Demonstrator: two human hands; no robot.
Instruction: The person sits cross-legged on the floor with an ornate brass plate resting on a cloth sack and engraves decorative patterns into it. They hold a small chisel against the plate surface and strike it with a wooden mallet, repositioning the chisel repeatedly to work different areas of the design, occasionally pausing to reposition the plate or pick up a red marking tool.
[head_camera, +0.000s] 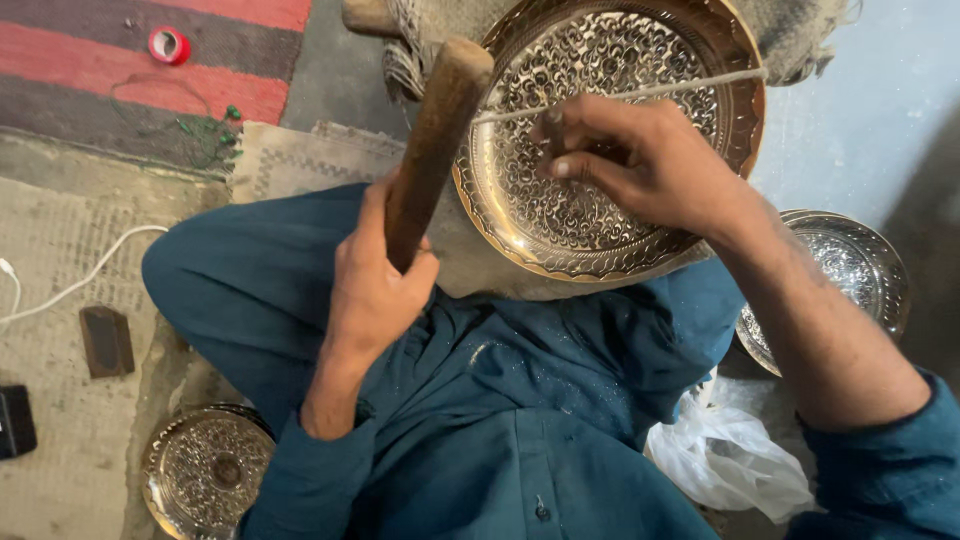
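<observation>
Your left hand (375, 285) is wrapped tight round a thick brown wooden mallet handle (432, 140), raised w/ its top end over the rim of the big round brass tray w/ dense engraved floral pattern (600, 60). Your right hand (640, 165) sits on the tray face, fingers pressed together pinching a small dark metal punch (553, 135) upright on the pattern. The tray leans on your lap, propped vs a frayed burlap pad (800, 40), w/ a pale taut cord (640, 92) across it.

Step looks like chasing the pattern, mid-way: punch set, mallet lifted. Next strike needs the punch tip kept steady on the line and a short, square tap, fingers clear of the head.

Containers: the tray holds nothing but your hand & tool. A silver engraved dish (860, 270) sits at your right, a smaller brass engraved plate (205, 470) by your left elbow; both look empty. A crumpled white plastic bag (730, 460) lies near; contents can't tell.
</observation>
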